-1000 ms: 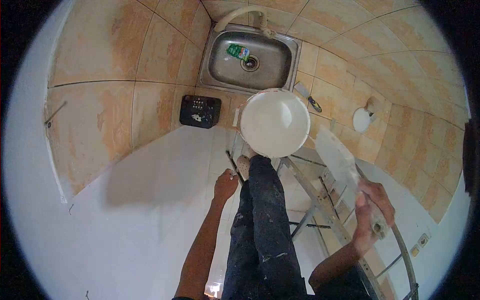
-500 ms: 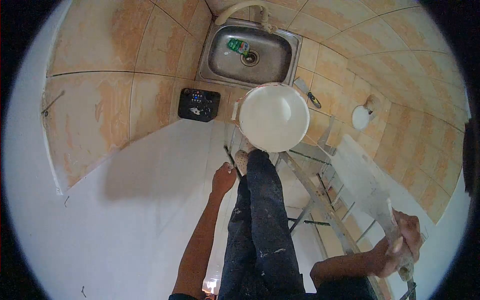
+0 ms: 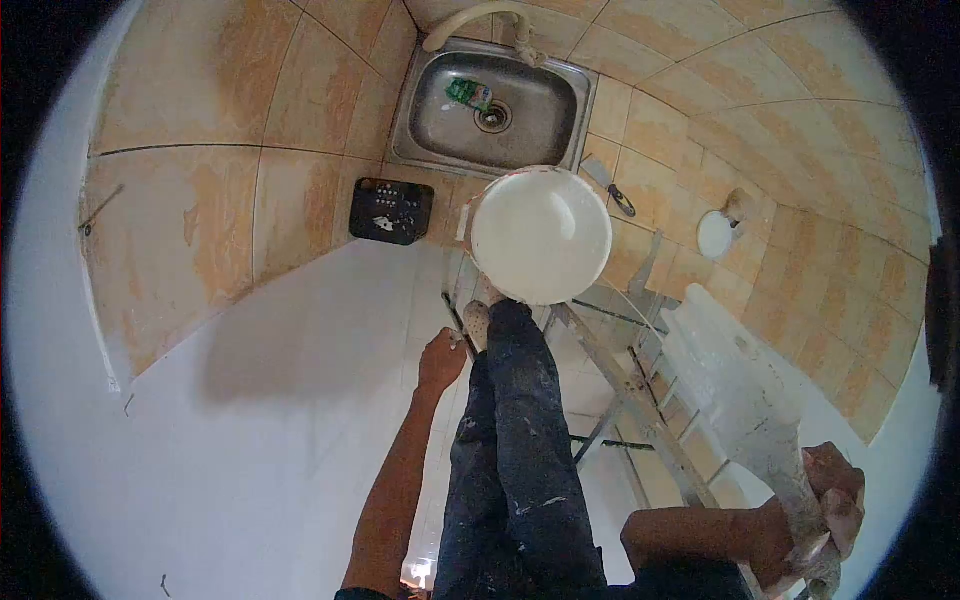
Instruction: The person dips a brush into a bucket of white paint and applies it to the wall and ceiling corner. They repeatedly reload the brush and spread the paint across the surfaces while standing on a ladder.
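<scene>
My right hand [image 3: 825,515] is closed round the handle of a wide putty knife [image 3: 735,375] at the lower right. Its broad blade, smeared with white, points up and left, above a stepladder [image 3: 640,410]. My left hand [image 3: 442,360] is a closed fist beside my knee, near a dark metal bar; what it grips, if anything, is hidden. A white bucket [image 3: 540,235] stands beyond my legs, with pale, smooth material inside. A smaller putty knife [image 3: 610,185] with a black handle lies on the tiled counter right of the bucket.
A steel sink [image 3: 440,145] holds a green bottle [image 3: 468,95] under a beige faucet [image 3: 480,12]. A black box-like device [image 3: 392,210] sits left of the bucket. A white round object [image 3: 715,235] is on the right of the counter. Tiled and white walls surround me.
My right hand and the wide putty knife have moved slightly right and down. My left hand stays closed in nearly the same place. The view has shifted a little.
</scene>
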A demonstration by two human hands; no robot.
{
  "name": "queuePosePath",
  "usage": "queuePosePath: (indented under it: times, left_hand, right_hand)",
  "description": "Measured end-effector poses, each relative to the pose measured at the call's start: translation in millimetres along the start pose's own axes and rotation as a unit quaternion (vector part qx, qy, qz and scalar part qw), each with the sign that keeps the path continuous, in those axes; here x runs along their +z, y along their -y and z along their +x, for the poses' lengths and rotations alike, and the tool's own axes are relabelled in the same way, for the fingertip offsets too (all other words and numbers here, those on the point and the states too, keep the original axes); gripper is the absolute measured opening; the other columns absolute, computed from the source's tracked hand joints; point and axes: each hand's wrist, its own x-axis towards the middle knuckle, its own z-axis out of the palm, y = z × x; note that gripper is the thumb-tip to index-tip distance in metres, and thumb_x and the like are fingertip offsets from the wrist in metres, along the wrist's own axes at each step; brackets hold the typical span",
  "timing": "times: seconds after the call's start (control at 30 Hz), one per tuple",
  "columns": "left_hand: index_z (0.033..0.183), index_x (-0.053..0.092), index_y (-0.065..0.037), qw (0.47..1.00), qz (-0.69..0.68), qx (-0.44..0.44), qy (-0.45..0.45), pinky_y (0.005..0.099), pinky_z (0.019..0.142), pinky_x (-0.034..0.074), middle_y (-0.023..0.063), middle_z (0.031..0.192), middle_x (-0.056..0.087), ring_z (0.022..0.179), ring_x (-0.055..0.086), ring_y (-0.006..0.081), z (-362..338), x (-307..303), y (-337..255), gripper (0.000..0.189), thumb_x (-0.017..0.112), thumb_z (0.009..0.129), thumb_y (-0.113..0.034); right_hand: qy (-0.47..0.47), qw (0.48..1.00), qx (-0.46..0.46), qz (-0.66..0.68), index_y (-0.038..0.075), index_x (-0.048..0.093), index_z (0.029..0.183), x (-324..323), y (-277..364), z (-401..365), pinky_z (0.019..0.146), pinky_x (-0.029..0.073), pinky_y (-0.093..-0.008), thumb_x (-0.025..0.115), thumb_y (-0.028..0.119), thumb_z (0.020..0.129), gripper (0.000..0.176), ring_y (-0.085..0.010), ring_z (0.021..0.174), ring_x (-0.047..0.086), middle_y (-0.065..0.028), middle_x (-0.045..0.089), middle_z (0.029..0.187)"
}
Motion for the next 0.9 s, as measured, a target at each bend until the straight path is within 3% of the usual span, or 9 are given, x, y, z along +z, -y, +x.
queuePosePath:
  times: [0.07,0.13,0.37,0.57,0.63,0.7,0.77,0.83,0.9]
  left_hand:
    - [0.1,0.057,0.0,0.999,-0.017,-0.028,-0.015,0.0449,0.084,0.048,0.0225,0.097,0.065,0.093,0.062,0.0388,-4.7,-8.9,-17.1,0.029,0.055,0.084,-0.023]
    - [0.099,0.058,-0.002,0.997,-0.034,-0.057,-0.031,0.043,0.084,0.049,0.0199,0.095,0.066,0.091,0.063,0.0367,-7.1,-16.8,-27.9,0.023,0.057,0.084,-0.019]
    - [0.104,0.056,0.002,0.996,-0.05,-0.07,-0.001,0.0444,0.087,0.047,0.0233,0.102,0.064,0.098,0.061,0.0387,-7.5,-24.9,-26.3,0.034,0.054,0.084,-0.026]
    - [0.105,0.057,0.0,0.995,-0.056,-0.077,-0.002,0.0437,0.087,0.047,0.0228,0.103,0.064,0.098,0.061,0.0381,-5.3,-29.7,-21.7,0.034,0.054,0.083,-0.026]
    - [0.104,0.057,0.0,0.996,-0.048,-0.075,-0.005,0.0435,0.087,0.047,0.0227,0.103,0.064,0.098,0.061,0.0379,-5.1,-27.4,-19.8,0.033,0.054,0.083,-0.026]
    - [0.102,0.057,0.0,0.999,-0.019,-0.043,-0.007,0.0431,0.086,0.048,0.0227,0.101,0.064,0.097,0.061,0.0378,-6.2,-26.4,-18.6,0.033,0.053,0.083,-0.026]
    - [0.101,0.057,0.001,0.998,-0.034,-0.059,-0.01,0.0434,0.086,0.048,0.0228,0.1,0.065,0.096,0.061,0.0379,-4.8,-27.1,-23.3,0.032,0.053,0.083,-0.026]
    - [0.1,0.057,0.001,0.996,-0.048,-0.076,-0.014,0.0438,0.086,0.047,0.023,0.1,0.065,0.096,0.061,0.0381,-5.7,-26.3,-22.9,0.032,0.053,0.083,-0.026]
    - [0.1,0.058,-0.003,0.997,-0.037,-0.057,-0.029,0.0442,0.083,0.049,0.0208,0.096,0.066,0.092,0.063,0.0382,-3.6,-22.8,-17.8,0.025,0.055,0.085,-0.024]
  right_hand:
    - [-0.021,1.0,0.011,-0.001,0.0,0.06,0.107,4.9,3.9,0.1,0.069,0.052,-0.0457,0.057,0.049,0.086,0.053,-0.0327,0.074,0.063,-0.0145,0.065,0.083]
    - [-0.112,0.99,0.005,-0.082,-0.007,0.056,0.104,6.6,5.5,-8.6,0.055,0.039,-0.0437,0.054,0.035,0.078,0.049,-0.0321,0.065,0.047,-0.0307,0.055,0.076]
    - [-0.141,0.986,0.08,-0.046,-0.009,0.058,0.099,16.6,-6.4,-19.8,0.053,0.039,-0.0427,0.056,0.034,0.078,0.048,-0.0309,0.066,0.05,-0.0313,0.057,0.076]
    - [-0.13,0.982,0.111,-0.079,-0.006,0.062,0.092,44.5,-19.6,-11.2,0.059,0.044,-0.0386,0.059,0.038,0.079,0.046,-0.027,0.072,0.055,-0.0229,0.062,0.077]
    - [-0.072,0.938,0.277,-0.195,-0.004,0.065,0.082,51.6,-23.2,-7.0,0.065,0.047,-0.0347,0.063,0.037,0.081,0.04,-0.0212,0.075,0.057,-0.0135,0.064,0.077]
    - [-0.032,0.928,0.293,-0.229,-0.001,0.065,0.075,76.7,-38.6,-4.0,0.068,0.047,-0.0302,0.065,0.028,0.083,0.03,-0.0161,0.078,0.058,-0.0056,0.063,0.077]
    - [-0.045,0.923,0.355,-0.138,0.0,0.064,0.08,112.5,-77.4,-11.6,0.07,0.046,-0.0268,0.065,0.02,0.086,0.021,-0.0152,0.079,0.058,-0.0056,0.062,0.08]
    - [-0.163,0.907,0.376,0.097,0.0,0.061,0.082,157.3,-129.2,-36.8,0.058,0.052,-0.0279,0.069,0.021,0.084,0.022,-0.0158,0.063,0.06,-0.008,0.062,0.078]
    - [-0.227,0.807,0.504,0.209,0.0,0.06,0.088,196.8,-174.6,-56.5,0.059,0.056,-0.0289,0.065,0.02,0.088,0.021,-0.0184,0.066,0.064,-0.0099,0.062,0.08]
